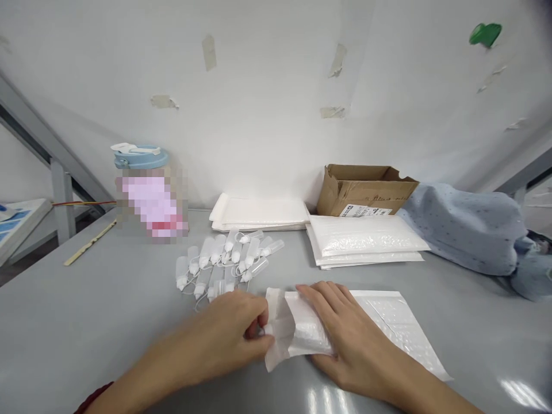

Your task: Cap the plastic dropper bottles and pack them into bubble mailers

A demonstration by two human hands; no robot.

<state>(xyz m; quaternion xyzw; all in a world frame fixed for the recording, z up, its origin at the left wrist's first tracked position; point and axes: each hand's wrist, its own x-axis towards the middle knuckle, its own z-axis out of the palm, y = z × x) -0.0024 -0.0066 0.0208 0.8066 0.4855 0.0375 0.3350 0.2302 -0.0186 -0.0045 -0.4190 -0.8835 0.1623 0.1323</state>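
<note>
A white bubble mailer (403,322) lies on the grey table, its mouth gaping toward the left and its flap (276,359) folded out. Across its upper side rests my right hand (340,333), fingers on top and thumb at the near edge, gripping the mailer. My left hand (241,325) is closed in a pinch at the mouth. A small whitish end shows between its thumb and forefinger; the rest is hidden, so its kind is unclear. Just beyond my left hand lie several small clear plastic dropper bottles (202,282) with white caps, in a loose cluster.
White mailers (263,211) lie flat by the wall, and another stack (371,238) is to their right. Behind that stand an open cardboard box (366,192) and a light blue cloth (466,230). A blue-lidded container (142,158) stands at the back left.
</note>
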